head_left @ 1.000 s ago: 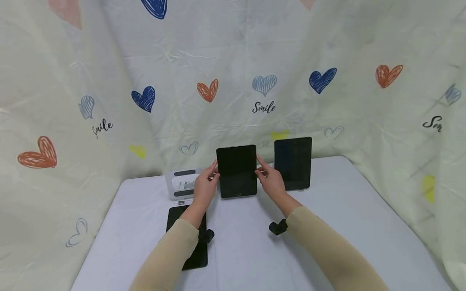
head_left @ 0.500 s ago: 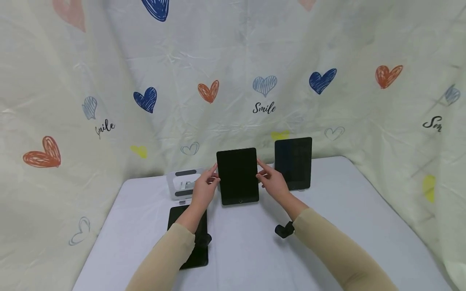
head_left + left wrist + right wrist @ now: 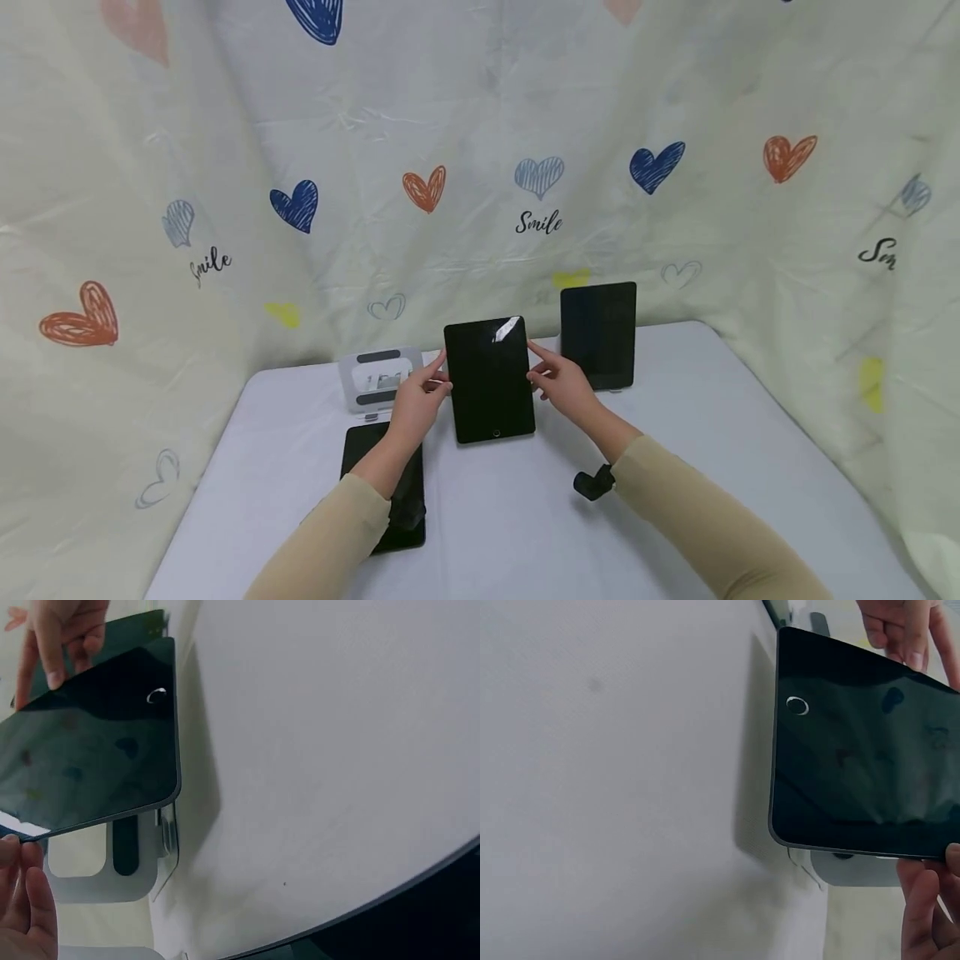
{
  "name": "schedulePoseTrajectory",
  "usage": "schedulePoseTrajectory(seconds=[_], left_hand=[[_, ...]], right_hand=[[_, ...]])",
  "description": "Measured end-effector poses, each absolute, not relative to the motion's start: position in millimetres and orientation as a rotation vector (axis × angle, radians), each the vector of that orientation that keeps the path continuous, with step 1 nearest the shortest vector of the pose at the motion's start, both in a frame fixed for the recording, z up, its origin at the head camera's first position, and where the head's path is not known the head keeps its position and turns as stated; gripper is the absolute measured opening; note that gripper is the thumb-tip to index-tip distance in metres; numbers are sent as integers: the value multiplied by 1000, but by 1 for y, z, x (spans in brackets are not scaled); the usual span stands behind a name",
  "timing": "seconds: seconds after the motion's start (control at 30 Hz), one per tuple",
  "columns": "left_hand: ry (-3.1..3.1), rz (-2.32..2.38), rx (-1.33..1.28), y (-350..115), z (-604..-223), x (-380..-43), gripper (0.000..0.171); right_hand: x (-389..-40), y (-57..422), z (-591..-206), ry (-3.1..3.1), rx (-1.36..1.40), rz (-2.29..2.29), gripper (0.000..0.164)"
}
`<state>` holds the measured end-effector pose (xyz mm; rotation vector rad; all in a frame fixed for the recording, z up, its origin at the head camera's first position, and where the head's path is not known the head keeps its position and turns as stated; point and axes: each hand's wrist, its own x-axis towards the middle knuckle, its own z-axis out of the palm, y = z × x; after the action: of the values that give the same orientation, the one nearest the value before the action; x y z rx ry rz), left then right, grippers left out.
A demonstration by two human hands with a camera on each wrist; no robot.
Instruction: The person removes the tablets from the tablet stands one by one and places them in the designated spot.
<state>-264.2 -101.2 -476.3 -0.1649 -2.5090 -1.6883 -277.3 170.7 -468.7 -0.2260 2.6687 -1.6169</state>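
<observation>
A black tablet (image 3: 491, 383) with a round home button is held upright and slightly tilted between both hands, its lower edge lifted off the table. My left hand (image 3: 415, 408) pinches its left edge and my right hand (image 3: 566, 387) pinches its right edge, thumbs on the front side. Behind it, part of a grey stand (image 3: 97, 889) shows in the left wrist view, apart from the tablet's lower end. In the right wrist view, the screen (image 3: 862, 757) faces the camera and hides most of that stand.
A light grey stand (image 3: 349, 385) with dark pads stands at the back left. Another tablet (image 3: 598, 333) leans upright at the back right. A third tablet (image 3: 362, 446) lies flat, partly under my left arm. A white cloth covers the table (image 3: 675, 433); a printed curtain (image 3: 480, 108) hangs behind.
Both hands have brought the tablet toward me and lower in the head view, away from the back. The other tablets and the left stand have stayed put.
</observation>
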Motion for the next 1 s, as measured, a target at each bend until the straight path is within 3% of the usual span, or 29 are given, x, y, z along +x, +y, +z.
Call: schedulePoseTrajectory(seconds=[1.0], left_hand=[[-2730,-1854,36,-99,-503,-217,57]], right_hand=[[-243,178,-497,2394,-58,-1462,61]])
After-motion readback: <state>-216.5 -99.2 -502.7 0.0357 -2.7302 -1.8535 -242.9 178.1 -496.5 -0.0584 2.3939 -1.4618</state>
